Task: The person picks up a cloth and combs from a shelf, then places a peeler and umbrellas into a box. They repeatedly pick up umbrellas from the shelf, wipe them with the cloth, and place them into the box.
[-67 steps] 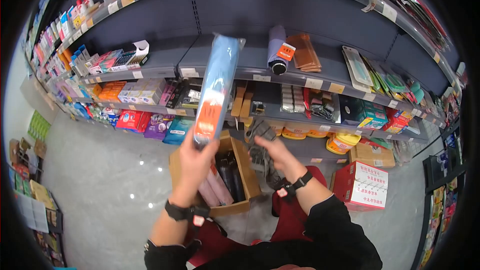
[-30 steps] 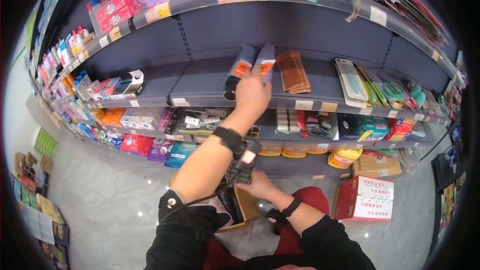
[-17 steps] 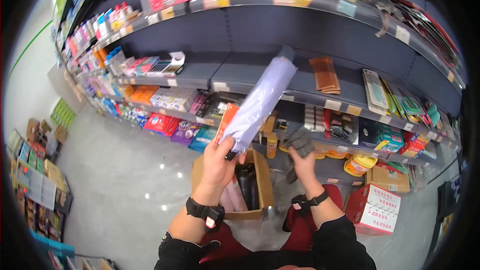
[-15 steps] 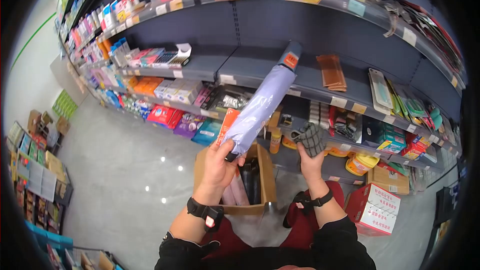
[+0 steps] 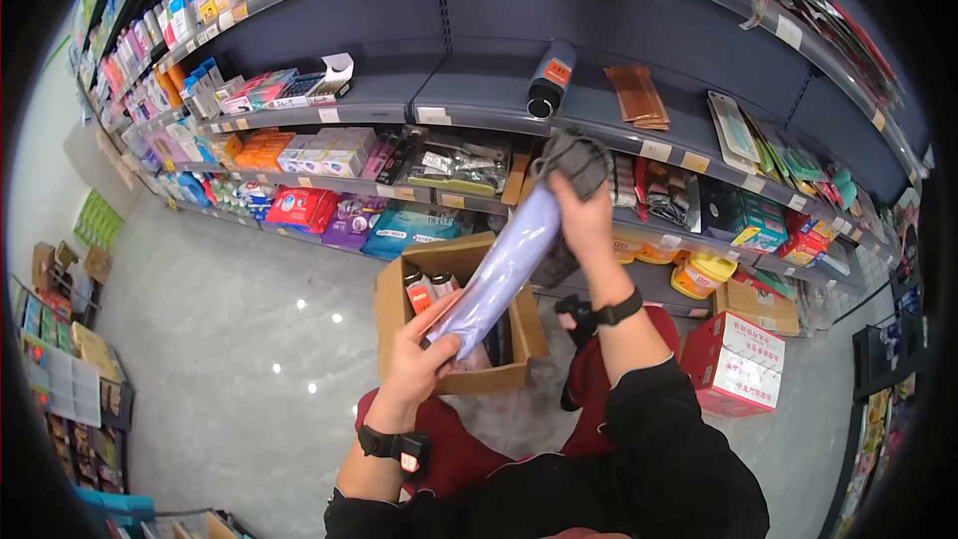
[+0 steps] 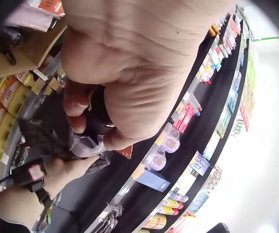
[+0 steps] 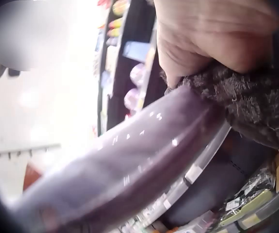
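A lavender folding umbrella (image 5: 504, 274) in clear plastic wrap slants upward between my hands. My left hand (image 5: 417, 367) grips its lower end, where a black handle (image 6: 98, 110) shows in the left wrist view. My right hand (image 5: 587, 225) holds a dark grey checked cloth (image 5: 577, 162) against the upper end. In the right wrist view the cloth (image 7: 255, 104) covers that end of the umbrella. A dark blue umbrella (image 5: 552, 82) with an orange price tag lies on the shelf beyond. Below the hands, an open cardboard box (image 5: 479, 381) contains several wrapped umbrellas, partly hidden.
The shelf (image 5: 479, 120) curves across the front, with brown flat packets (image 5: 639, 98) right of the blue umbrella. Yellow tubs (image 5: 701, 274) stand on the bottom shelf. A red and white carton (image 5: 736, 364) sits on the floor at right. My knees flank the cardboard box.
The left hand took the lavender umbrella from the shelf beside the blue one and brought it over the box. The right hand has since brought the cloth onto its upper end.
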Motion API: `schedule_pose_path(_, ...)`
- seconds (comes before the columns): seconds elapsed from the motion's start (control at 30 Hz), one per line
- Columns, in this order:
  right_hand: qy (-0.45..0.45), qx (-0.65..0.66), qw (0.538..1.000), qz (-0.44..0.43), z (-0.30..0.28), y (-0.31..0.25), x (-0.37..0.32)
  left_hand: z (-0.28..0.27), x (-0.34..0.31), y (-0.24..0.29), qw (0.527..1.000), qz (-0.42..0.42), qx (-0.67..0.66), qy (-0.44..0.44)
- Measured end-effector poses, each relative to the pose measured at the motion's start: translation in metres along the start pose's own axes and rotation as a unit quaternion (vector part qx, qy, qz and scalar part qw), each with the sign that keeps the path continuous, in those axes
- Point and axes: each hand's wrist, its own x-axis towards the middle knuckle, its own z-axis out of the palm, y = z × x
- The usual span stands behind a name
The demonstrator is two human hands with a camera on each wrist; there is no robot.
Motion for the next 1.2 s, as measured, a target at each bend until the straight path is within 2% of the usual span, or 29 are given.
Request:
schedule_pose_path(0.03, -0.006, 0.126, 0.987, 0.102, -0.004, 0.004, 0.007, -0.005, -0.003, 0.0, 1.0, 0.002, 0.02, -0.011)
schedule_pose_path(0.07, -0.012, 0.248, 0.947, 0.201, -0.008, 0.013, 0.009, -0.009, -0.006, -0.002, 1.0, 0.001, 0.014, -0.01)
schedule_pose_path(0.1, -0.065, 0.304, 0.899, 0.308, -0.019, 0.028, 0.007, -0.013, -0.006, -0.004, 0.999, 0.016, 0.036, -0.026)
schedule_pose_path(0.13, -0.066, 0.3, 0.9, 0.309, -0.022, 0.018, -0.002, -0.017, -0.005, -0.006, 0.997, 0.032, 0.058, -0.041)
schedule_pose_path(0.2, -0.178, 0.523, 0.746, 0.371, -0.029, 0.0, -0.024, -0.035, -0.002, -0.012, 0.996, 0.02, 0.042, -0.07)
schedule_pose_path(0.23, -0.177, 0.548, 0.734, 0.359, -0.029, 0.008, -0.03, -0.04, -0.001, -0.015, 0.994, 0.005, 0.032, -0.101)
schedule_pose_path(0.27, -0.176, 0.548, 0.734, 0.361, -0.028, 0.004, -0.035, -0.037, 0.0, -0.014, 0.994, 0.003, 0.032, -0.101)
schedule_pose_path(0.33, -0.098, 0.49, 0.783, 0.37, -0.026, -0.005, -0.042, -0.029, 0.003, -0.008, 0.994, -0.041, -0.085, -0.049)
schedule_pose_path(0.4, -0.127, 0.514, 0.771, 0.355, -0.025, 0.03, -0.039, -0.033, 0.002, -0.008, 0.989, -0.075, -0.085, -0.095)
schedule_pose_path(0.47, -0.074, 0.422, 0.846, 0.319, -0.024, 0.057, -0.036, -0.031, -0.003, -0.007, 0.958, -0.206, -0.053, -0.192)
schedule_pose_path(0.5, -0.13, 0.444, 0.815, 0.348, -0.026, 0.023, -0.037, -0.032, -0.002, -0.009, 0.944, -0.228, -0.033, -0.237)
schedule_pose_path(0.53, -0.133, 0.444, 0.813, 0.352, -0.026, 0.012, -0.036, -0.031, -0.004, -0.011, 0.945, -0.229, -0.035, -0.232)
schedule_pose_path(0.6, -0.055, 0.414, 0.841, 0.345, -0.021, 0.003, -0.033, -0.023, -0.005, -0.015, 0.968, -0.139, 0.152, -0.144)
schedule_pose_path(0.63, -0.059, 0.423, 0.837, 0.343, -0.026, 0.009, -0.032, -0.02, -0.006, -0.016, 0.968, -0.141, 0.151, -0.14)
schedule_pose_path(0.67, -0.063, 0.423, 0.835, 0.347, -0.023, 0.015, -0.034, -0.015, -0.005, -0.016, 0.954, -0.048, 0.282, -0.092)
schedule_pose_path(0.7, 0.041, 0.433, 0.854, 0.286, -0.017, 0.013, -0.037, -0.011, -0.004, -0.015, 0.912, 0.045, 0.406, -0.04)
schedule_pose_path(0.73, 0.144, 0.438, 0.86, 0.221, -0.012, 0.01, -0.039, -0.008, -0.002, -0.015, 0.844, 0.136, 0.518, 0.014)
schedule_pose_path(0.77, 0.135, 0.432, 0.865, 0.218, -0.016, 0.004, -0.05, -0.009, 0.003, -0.023, 0.798, 0.226, 0.557, 0.041)
schedule_pose_path(0.8, 0.131, 0.432, 0.864, 0.221, -0.014, -0.001, -0.055, -0.009, 0.006, -0.026, 0.798, 0.224, 0.558, 0.046)
schedule_pose_path(0.83, 0.078, 0.287, 0.95, 0.101, -0.012, -0.003, -0.059, -0.009, 0.008, -0.028, 0.768, 0.229, 0.595, 0.053)
schedule_pose_path(0.87, 0.024, 0.127, 0.991, -0.023, -0.01, -0.004, -0.063, -0.007, 0.01, -0.029, 0.737, 0.233, 0.632, 0.056)
schedule_pose_path(0.9, -0.005, 0.058, 0.998, 0.0, -0.005, -0.005, -0.065, -0.004, 0.011, -0.029, 0.738, 0.231, 0.632, 0.05)
schedule_pose_path(0.93, 0.032, -0.066, 0.997, -0.034, 0.002, -0.001, -0.07, 0.001, 0.013, -0.028, 0.717, 0.248, 0.65, 0.053)
schedule_pose_path(0.97, -0.025, -0.269, 0.945, -0.187, 0.0, 0.002, -0.069, 0.005, 0.014, -0.027, 0.694, 0.267, 0.665, 0.058)
schedule_pose_path(1.0, -0.125, -0.151, 0.979, -0.064, 0.006, -0.008, -0.075, 0.004, 0.018, -0.03, 0.695, 0.27, 0.664, 0.056)
schedule_pose_path(1.03, -0.084, -0.125, 0.98, -0.129, 0.018, -0.005, -0.091, 0.0, 0.023, -0.035, 0.697, 0.275, 0.658, 0.081)
schedule_pose_path(1.07, -0.165, -0.12, 0.969, -0.139, 0.021, -0.006, -0.104, -0.004, 0.028, -0.041, 0.698, 0.279, 0.651, 0.104)
schedule_pose_path(1.13, -0.201, -0.083, 0.959, -0.183, 0.027, -0.008, -0.125, -0.011, 0.031, -0.049, 0.712, 0.296, 0.628, 0.102)
schedule_pose_path(1.2, -0.183, 0.006, 0.966, -0.185, 0.032, -0.015, -0.137, -0.01, 0.031, -0.047, 0.754, 0.31, 0.569, 0.105)
